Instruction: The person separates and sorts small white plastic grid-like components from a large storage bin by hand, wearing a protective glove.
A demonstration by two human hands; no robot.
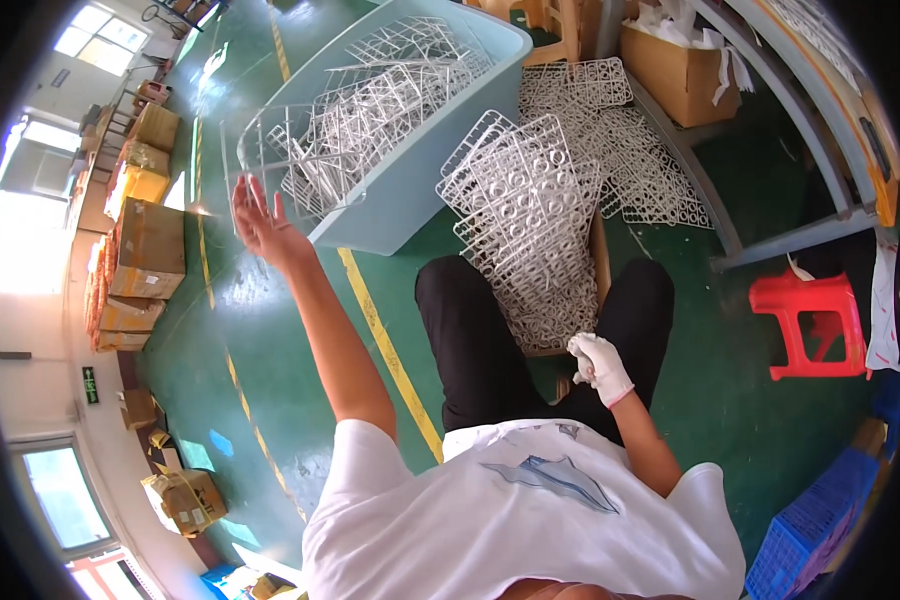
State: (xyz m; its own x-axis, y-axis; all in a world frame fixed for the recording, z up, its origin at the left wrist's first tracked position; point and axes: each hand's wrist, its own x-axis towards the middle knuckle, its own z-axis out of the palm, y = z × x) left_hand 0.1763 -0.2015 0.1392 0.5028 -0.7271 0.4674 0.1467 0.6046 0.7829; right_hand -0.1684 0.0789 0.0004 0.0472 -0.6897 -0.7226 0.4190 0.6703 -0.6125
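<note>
Curls gloved right hand (599, 369) inward, nearer than the blue tub (398, 205); cannot tell if gripping anything. Straddles stacked white frames (530, 215), right of the tub. Spreads bare left hand (263, 222) wide by the tub's left end, at a loose frame (302, 160); cannot tell if touching.

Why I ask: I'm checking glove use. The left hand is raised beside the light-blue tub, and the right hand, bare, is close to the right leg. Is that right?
Not quite: the right hand isn't bare; the head view shows it in a white glove, close to the right leg. The left hand is raised beside the light-blue tub, as you said.
</note>
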